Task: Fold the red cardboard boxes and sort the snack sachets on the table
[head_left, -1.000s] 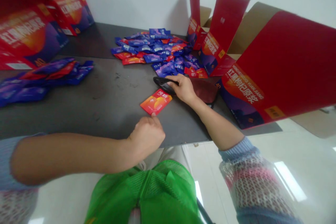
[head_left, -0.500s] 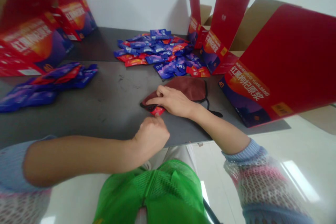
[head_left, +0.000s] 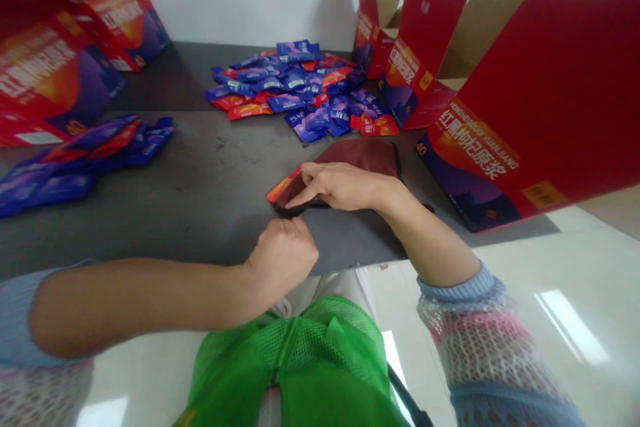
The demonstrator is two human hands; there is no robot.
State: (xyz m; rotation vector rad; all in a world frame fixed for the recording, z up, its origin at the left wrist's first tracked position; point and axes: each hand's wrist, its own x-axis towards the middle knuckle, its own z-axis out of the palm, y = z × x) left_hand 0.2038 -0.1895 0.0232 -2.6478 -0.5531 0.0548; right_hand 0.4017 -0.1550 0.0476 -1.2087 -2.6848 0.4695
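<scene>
My right hand (head_left: 340, 185) pinches the near end of a dark red cloth pouch (head_left: 365, 153) lying on the grey table (head_left: 200, 180). A red and orange sachet (head_left: 280, 188) sticks out from under that end of the pouch, beneath my fingers. My left hand (head_left: 283, 257) is curled into a loose fist at the table's front edge, just below the sachet, thumb and fingers pressed together; what they hold, if anything, is hidden.
A heap of blue and red sachets (head_left: 300, 83) lies at the back centre, another pile (head_left: 80, 153) at the left. Open red cartons stand at the right (head_left: 525, 100) and back left (head_left: 50, 73). A green mesh bag (head_left: 300, 367) sits on my lap.
My right hand dragged the pouch toward me and over the red sachet, which lay in the open a second ago. My left hand stayed by the table edge.
</scene>
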